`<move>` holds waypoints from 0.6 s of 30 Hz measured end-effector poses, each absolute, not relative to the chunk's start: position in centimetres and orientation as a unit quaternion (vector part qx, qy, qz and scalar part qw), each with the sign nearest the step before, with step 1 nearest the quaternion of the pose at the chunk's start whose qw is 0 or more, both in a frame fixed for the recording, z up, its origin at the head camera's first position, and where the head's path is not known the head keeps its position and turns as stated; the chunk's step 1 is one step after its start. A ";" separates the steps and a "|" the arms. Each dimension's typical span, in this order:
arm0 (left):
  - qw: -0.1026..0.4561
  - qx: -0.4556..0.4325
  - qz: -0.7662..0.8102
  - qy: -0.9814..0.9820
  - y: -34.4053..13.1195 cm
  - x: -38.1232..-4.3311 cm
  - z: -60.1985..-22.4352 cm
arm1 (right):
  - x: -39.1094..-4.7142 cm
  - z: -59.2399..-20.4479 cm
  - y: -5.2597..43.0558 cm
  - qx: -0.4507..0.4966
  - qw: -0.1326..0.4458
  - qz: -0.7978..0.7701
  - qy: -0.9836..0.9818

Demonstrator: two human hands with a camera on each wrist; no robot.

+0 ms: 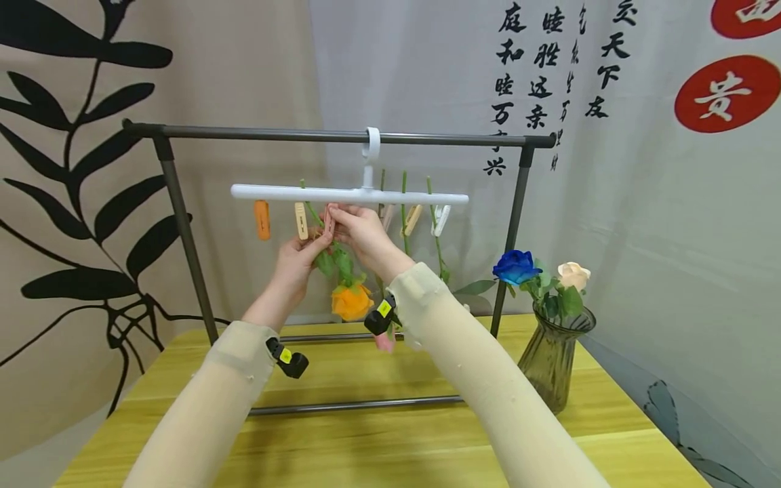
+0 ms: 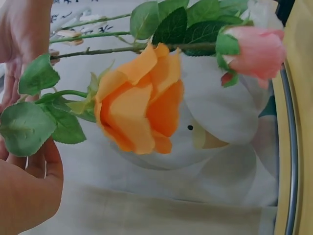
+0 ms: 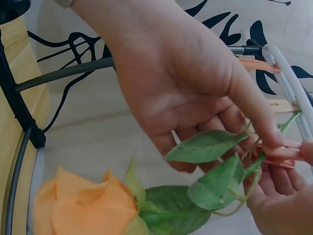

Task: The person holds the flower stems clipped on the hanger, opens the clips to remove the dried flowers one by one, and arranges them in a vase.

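Note:
In the head view, a pink clothespin (image 1: 329, 220) hangs under a white hanger (image 1: 293, 193). My right hand (image 1: 369, 237) pinches it near the top, its thumb also visible at the clip's end in the right wrist view. My left hand (image 1: 291, 268) pinches the green stem of an orange rose (image 1: 352, 301), its thumb against the clip's lower end. The rose (image 2: 139, 105) hangs head down below both hands, its leaves (image 3: 215, 181) hiding some of the left fingers. Whether the clip grips the stem is hidden by the fingers.
A dark metal rack (image 1: 256, 133) carries the hanger. Orange (image 1: 262, 220), beige (image 1: 302, 221), tan (image 1: 412, 220) and white (image 1: 441, 220) clothespins hang along it. A pink rose (image 2: 257, 51) hangs behind. A glass vase (image 1: 552, 359) with blue and cream roses stands on the wooden table (image 1: 366, 447).

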State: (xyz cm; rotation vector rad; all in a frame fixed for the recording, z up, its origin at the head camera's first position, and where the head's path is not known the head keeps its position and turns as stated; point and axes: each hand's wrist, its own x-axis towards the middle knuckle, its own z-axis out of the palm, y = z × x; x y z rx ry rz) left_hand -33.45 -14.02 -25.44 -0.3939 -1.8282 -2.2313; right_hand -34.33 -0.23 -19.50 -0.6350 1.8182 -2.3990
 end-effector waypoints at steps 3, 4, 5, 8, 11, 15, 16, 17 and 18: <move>0.098 -0.136 -0.760 -0.628 -14.0 -33.5 -25.8 | -34.3 -19.5 -0.2 -0.209 0.028 -0.778 0.592; 0.094 -0.135 -0.758 -0.631 -14.0 -33.4 -25.9 | -34.3 -19.5 -0.2 -0.210 0.027 -0.777 0.593; 0.089 -0.135 -0.756 -0.634 -14.0 -33.4 -26.1 | -34.3 -19.4 -0.2 -0.211 0.026 -0.776 0.593; 0.084 -0.134 -0.748 -0.645 -14.0 -33.4 -26.4 | -34.2 -19.4 -0.2 -0.215 0.024 -0.776 0.592; 0.080 -0.137 -0.745 -0.648 -13.9 -33.4 -26.6 | -34.1 -19.4 -0.2 -0.216 0.025 -0.779 0.588; 0.079 -0.136 -0.744 -0.649 -13.8 -33.4 -26.7 | -34.0 -19.4 -0.2 -0.211 0.027 -0.784 0.583; 0.080 -0.135 -0.745 -0.649 -13.7 -33.4 -26.8 | -34.0 -19.5 -0.2 -0.210 0.027 -0.785 0.582; 0.082 -0.134 -0.745 -0.648 -13.7 -33.4 -26.8 | -34.0 -19.5 -0.2 -0.209 0.028 -0.786 0.582; 0.084 -0.134 -0.745 -0.648 -13.7 -33.4 -26.8 | -34.0 -19.5 -0.2 -0.208 0.028 -0.786 0.582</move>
